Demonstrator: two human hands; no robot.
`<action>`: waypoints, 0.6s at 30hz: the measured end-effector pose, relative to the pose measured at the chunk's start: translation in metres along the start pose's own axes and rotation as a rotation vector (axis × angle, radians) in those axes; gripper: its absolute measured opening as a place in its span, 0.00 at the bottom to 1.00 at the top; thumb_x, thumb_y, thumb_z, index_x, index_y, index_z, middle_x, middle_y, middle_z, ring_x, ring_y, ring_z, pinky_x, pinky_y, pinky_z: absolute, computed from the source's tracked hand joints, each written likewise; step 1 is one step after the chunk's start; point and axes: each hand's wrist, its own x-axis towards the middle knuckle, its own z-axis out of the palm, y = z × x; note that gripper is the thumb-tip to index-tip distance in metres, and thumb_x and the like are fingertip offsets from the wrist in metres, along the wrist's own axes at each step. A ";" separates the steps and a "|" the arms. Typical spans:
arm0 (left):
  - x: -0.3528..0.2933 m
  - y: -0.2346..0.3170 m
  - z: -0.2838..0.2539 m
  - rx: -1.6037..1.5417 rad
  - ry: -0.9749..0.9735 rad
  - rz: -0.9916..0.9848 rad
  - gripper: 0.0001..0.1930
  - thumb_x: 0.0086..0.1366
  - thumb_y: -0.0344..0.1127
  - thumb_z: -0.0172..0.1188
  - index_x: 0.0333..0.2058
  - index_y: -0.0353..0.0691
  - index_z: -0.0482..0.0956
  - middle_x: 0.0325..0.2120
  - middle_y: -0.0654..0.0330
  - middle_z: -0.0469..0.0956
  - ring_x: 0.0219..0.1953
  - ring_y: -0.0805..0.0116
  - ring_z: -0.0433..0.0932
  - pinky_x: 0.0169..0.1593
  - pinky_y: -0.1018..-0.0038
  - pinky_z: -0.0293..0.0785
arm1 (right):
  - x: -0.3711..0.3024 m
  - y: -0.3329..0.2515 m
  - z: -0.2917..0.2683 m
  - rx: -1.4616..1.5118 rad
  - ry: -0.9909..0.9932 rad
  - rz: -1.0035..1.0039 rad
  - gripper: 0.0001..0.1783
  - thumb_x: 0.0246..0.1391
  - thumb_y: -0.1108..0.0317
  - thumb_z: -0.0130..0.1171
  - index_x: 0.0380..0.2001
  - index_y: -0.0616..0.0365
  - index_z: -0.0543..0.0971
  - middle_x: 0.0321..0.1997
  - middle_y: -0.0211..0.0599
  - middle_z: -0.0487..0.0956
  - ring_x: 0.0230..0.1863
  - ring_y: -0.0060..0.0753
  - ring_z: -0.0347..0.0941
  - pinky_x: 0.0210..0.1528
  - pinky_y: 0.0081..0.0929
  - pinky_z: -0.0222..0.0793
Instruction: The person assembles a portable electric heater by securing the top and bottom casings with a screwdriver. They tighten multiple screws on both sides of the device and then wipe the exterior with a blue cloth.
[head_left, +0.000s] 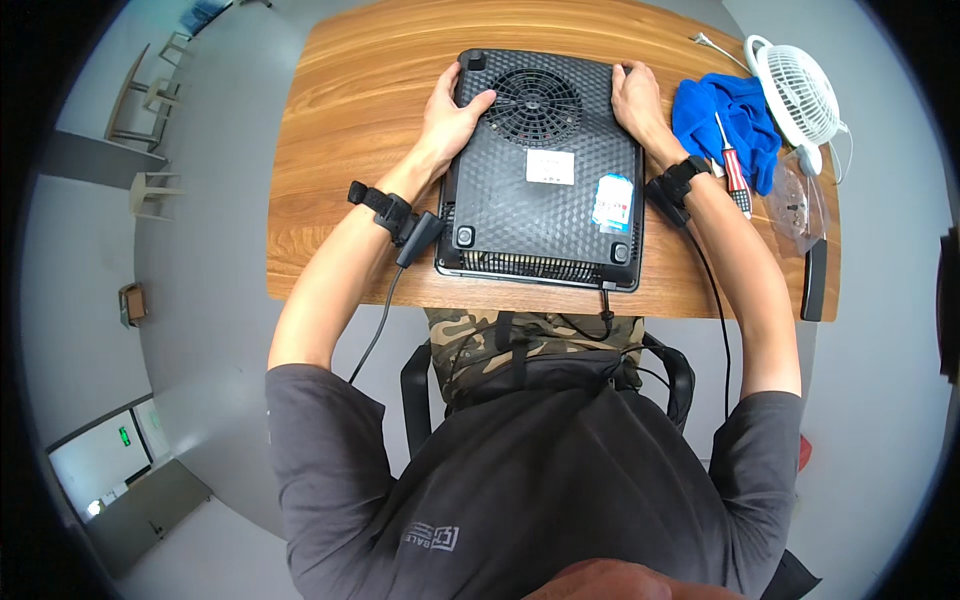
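Observation:
An induction cooktop (500, 200) lies on the wooden table with its black textured underside facing up. That side carries a round fan grille (538, 105), a white label (550, 167) and a blue-and-white sticker (613, 203). My left hand (453, 118) grips the far left edge, thumb over the underside near the grille and fingers down along the side. At the far right corner, my right hand (637, 98) is closed round the edge, its fingertips partly hidden. The power cord (607, 312) leaves the near edge and hangs toward my lap.
Right of the cooktop, a screwdriver (734, 165) lies on a crumpled blue cloth (755, 110). Beyond are a small white fan (800, 95), a clear plastic bag (797, 205) with small pieces and a black strip (815, 280) at the table's edge. Cables run from both wrist straps.

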 end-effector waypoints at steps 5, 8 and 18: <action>-0.010 0.015 0.009 0.197 0.020 -0.053 0.40 0.69 0.38 0.67 0.72 0.30 0.55 0.68 0.44 0.65 0.68 0.60 0.67 0.70 0.68 0.62 | -0.002 0.010 0.001 -0.031 0.028 -0.038 0.23 0.69 0.59 0.52 0.49 0.74 0.75 0.48 0.69 0.77 0.53 0.68 0.73 0.60 0.53 0.67; -0.010 0.010 0.007 0.229 0.021 -0.031 0.41 0.69 0.42 0.66 0.72 0.30 0.55 0.68 0.43 0.65 0.68 0.59 0.68 0.70 0.68 0.63 | -0.001 0.016 0.006 -0.036 0.056 -0.059 0.22 0.69 0.59 0.52 0.50 0.73 0.75 0.49 0.68 0.77 0.54 0.68 0.73 0.59 0.53 0.67; -0.011 0.012 0.007 0.261 0.008 -0.079 0.42 0.69 0.45 0.65 0.73 0.33 0.53 0.64 0.42 0.71 0.65 0.57 0.71 0.68 0.67 0.66 | -0.004 0.013 0.000 -0.025 0.022 -0.018 0.25 0.71 0.57 0.52 0.54 0.73 0.74 0.54 0.68 0.77 0.59 0.64 0.73 0.64 0.46 0.67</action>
